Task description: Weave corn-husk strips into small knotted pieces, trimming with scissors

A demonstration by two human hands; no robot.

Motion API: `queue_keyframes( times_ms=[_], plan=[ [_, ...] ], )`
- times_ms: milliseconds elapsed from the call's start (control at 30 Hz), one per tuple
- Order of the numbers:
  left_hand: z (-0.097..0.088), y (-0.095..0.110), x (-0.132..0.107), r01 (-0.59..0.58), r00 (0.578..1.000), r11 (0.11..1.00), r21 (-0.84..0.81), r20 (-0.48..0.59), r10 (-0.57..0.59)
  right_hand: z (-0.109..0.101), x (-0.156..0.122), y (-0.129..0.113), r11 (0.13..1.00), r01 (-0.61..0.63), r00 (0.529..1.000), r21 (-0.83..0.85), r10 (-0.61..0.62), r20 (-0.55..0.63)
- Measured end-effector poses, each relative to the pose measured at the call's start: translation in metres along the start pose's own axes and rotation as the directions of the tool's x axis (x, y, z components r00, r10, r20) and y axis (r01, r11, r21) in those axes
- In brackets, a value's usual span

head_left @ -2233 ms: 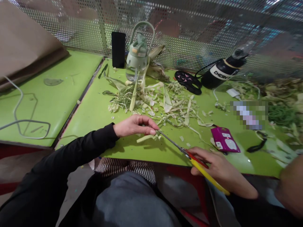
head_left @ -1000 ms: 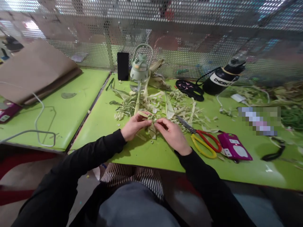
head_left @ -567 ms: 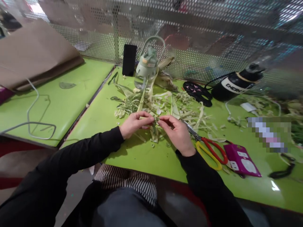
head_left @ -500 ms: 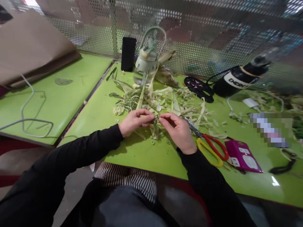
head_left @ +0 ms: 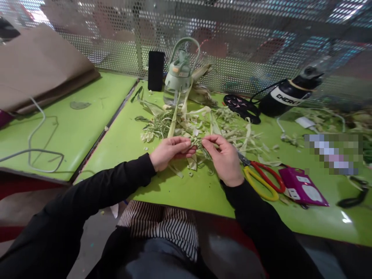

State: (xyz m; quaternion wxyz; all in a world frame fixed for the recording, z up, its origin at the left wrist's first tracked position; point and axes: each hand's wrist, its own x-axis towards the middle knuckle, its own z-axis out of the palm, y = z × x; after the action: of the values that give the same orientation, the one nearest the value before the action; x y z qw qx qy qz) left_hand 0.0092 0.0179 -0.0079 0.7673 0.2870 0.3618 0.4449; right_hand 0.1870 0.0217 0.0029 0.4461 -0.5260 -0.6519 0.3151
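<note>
Between my two hands, just above the green table, is a small knobbly bundle of pale green plant strips (head_left: pixel 197 143). My left hand (head_left: pixel 170 153) pinches its left end between thumb and fingers. The other side is gripped by my right hand (head_left: pixel 224 159), whose fingers partly cover it. Right behind the hands spreads a loose pile of pale green leaf strips and scraps (head_left: pixel 193 124). Scissors (head_left: pixel 263 180) with one red and one yellow handle lie beside my right wrist, their blades partly hidden by the hand.
A pale green water bottle (head_left: pixel 178 79) and an upright black phone (head_left: pixel 156 71) stand behind the pile. Dried husks (head_left: pixel 203 93) lie beside them. At right are a purple pouch (head_left: pixel 305 188), a black bottle (head_left: pixel 290 95) and a black strap (head_left: pixel 353 195). Brown paper (head_left: pixel 49 69) and a grey cable (head_left: pixel 30 143) lie left.
The bundle hung downward between the fingertips and now slants sideways toward my right hand. My hands are slightly farther apart. The whole view has shifted a little.
</note>
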Motion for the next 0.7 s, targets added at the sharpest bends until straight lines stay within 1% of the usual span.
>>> queue_keyframes(
  times_ms=[67, 100, 167, 267, 367, 433, 500, 600, 700],
  plan=[
    [-0.001, -0.001, 0.0, 0.019, 1.0, 0.999, 0.041, 0.016, -0.019, 0.002, -0.002, 0.0, 1.0, 0.013, 1.0, 0.027, -0.012, -0.012],
    [-0.002, -0.001, 0.0, 0.008, 1.0, 0.998, 0.057, 0.021, -0.009, 0.003, -0.003, -0.001, 0.999, 0.02, 1.0, 0.035, -0.02, -0.006],
    [-0.005, -0.003, 0.002, -0.051, 0.999, 0.996, 0.07, 0.022, 0.049, 0.005, -0.006, -0.004, 0.999, 0.042, 0.999, 0.026, -0.042, 0.011],
    [-0.006, -0.006, 0.004, -0.135, 0.991, 0.987, 0.084, 0.024, 0.134, 0.007, -0.009, -0.008, 0.996, 0.087, 0.996, -0.029, -0.087, 0.005],
    [-0.004, -0.008, 0.006, -0.158, 0.987, 0.979, 0.126, -0.008, 0.16, 0.008, -0.009, -0.006, 0.994, 0.1, 0.995, -0.052, -0.099, 0.023],
    [-0.001, -0.007, 0.007, -0.152, 0.987, 0.97, 0.187, -0.024, 0.16, 0.008, -0.008, -0.003, 0.993, 0.099, 0.994, -0.066, -0.096, 0.049],
    [0.001, -0.005, 0.006, -0.133, 0.99, 0.954, 0.27, -0.013, 0.141, 0.006, -0.006, -0.001, 0.989, 0.103, 0.993, -0.109, -0.096, 0.07],
    [0.001, 0.002, 0.002, -0.092, 0.996, 0.923, 0.375, 0.04, 0.082, 0.001, -0.004, -0.001, 0.975, 0.127, 0.988, -0.182, -0.108, 0.113],
    [-0.001, 0.01, -0.003, -0.082, 0.993, 0.914, 0.398, 0.112, 0.04, -0.005, -0.005, -0.005, 0.961, 0.171, 0.975, -0.218, -0.133, 0.179]
  ],
)
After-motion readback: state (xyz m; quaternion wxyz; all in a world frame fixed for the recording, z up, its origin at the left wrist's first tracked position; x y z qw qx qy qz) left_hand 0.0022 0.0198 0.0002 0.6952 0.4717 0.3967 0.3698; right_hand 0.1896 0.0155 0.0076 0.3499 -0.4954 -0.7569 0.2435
